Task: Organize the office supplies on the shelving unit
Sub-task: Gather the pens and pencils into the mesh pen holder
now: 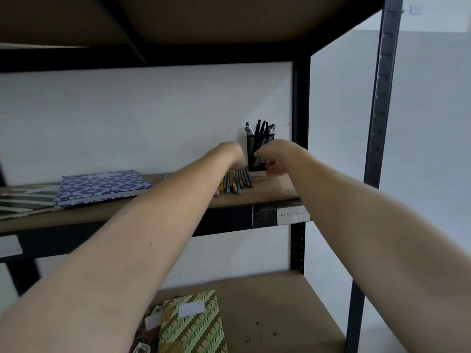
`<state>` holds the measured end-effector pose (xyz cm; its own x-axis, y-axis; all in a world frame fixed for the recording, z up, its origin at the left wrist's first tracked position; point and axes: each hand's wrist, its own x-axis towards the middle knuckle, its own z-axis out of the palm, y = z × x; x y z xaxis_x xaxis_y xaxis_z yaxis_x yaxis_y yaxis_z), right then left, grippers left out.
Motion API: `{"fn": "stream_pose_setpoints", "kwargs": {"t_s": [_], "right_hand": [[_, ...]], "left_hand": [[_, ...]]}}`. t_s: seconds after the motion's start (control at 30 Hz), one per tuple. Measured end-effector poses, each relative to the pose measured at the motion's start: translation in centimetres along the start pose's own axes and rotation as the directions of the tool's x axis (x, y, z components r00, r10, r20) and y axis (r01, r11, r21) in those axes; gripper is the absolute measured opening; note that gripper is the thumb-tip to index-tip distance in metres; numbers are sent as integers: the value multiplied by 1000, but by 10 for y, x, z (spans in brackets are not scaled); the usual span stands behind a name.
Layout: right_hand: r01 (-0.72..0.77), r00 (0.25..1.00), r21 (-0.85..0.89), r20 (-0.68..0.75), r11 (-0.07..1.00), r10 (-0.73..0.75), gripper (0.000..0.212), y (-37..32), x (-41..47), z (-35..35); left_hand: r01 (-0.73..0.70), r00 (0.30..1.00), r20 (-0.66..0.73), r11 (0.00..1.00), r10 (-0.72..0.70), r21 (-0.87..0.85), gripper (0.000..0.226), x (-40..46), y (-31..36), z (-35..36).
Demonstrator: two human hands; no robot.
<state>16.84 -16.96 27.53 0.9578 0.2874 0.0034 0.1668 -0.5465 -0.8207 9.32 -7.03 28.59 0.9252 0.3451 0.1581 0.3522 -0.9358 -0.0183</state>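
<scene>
Several coloured pencils [235, 183] lie side by side on the middle shelf [267, 194], just left of a black mesh pen holder [254, 149] filled with dark pens. My left hand [230, 154] bends down over the far ends of the pencils; its fingers are hidden behind the wrist. My right hand [274, 159] is at the holder's lower right side, with curled fingers and thumb against the mesh.
A blue patterned notebook [102, 186] and striped books [25, 200] lie on the left of the same shelf. Green and brown patterned books [193, 324] lie on the lower shelf. Black metal uprights [299, 123] stand right of the holder. A paper label [291, 215] sticks to the shelf edge.
</scene>
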Motion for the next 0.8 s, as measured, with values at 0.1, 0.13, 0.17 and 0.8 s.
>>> {"fn": "stream_pose_setpoints", "kwargs": {"t_s": [0.1, 0.13, 0.17, 0.8], "right_hand": [[-22, 1000, 47, -18, 999, 23, 33, 0, -9, 5], [-29, 999, 59, -26, 998, 31, 31, 1, -11, 6], [-34, 999, 72, -36, 997, 36, 28, 1, -11, 6], [-103, 994, 348, 12, 932, 105, 24, 1, -15, -3]], "left_hand": [[-18, 1000, 25, 1000, 18, 7, 50, -1, 10, 4], [-19, 999, 26, 1000, 19, -9, 53, -1, 14, 5], [-13, 1000, 22, 1000, 14, -26, 56, 0, 17, 6], [-145, 969, 241, 916, 56, 373, 33, -2, 45, -5]]}}
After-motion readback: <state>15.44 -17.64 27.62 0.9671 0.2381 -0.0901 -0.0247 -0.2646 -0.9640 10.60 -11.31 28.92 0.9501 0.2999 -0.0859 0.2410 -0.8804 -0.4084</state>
